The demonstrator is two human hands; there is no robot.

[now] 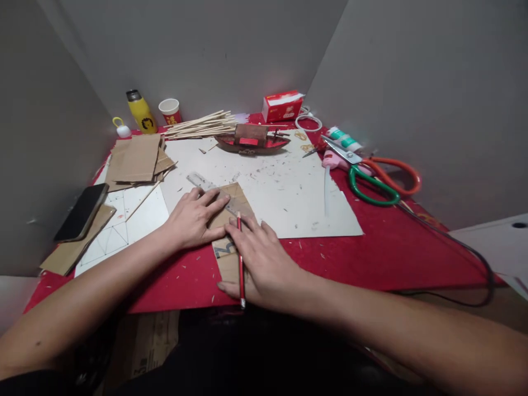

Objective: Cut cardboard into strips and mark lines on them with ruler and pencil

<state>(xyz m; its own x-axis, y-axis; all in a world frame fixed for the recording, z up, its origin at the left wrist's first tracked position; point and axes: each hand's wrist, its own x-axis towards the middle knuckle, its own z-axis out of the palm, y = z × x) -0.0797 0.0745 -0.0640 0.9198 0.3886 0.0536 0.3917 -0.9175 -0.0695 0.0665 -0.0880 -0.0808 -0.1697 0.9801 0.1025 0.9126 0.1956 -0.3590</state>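
My left hand [196,217] lies with fingers spread, pressing a clear ruler [197,179] onto a piece of brown cardboard [237,193]. On the lower part of the same cardboard rests my right hand [264,258]. A red and black pencil [241,275] is held among its fingers, its eraser end pointing toward my body. The right thumb sticks out over the cardboard's near end. Part of the ruler is hidden under my left fingers, and both hands cover the cardboard's middle.
A wooden model boat [252,140] stands behind the hands, beside wooden sticks [202,125]. Scissors [373,179] and a pink glue gun [333,159] lie right. Stacked cardboard [136,159], a phone [82,213] and a drawn sheet [107,242] lie left. A bottle [141,113] and paper cup [170,111] stand behind.
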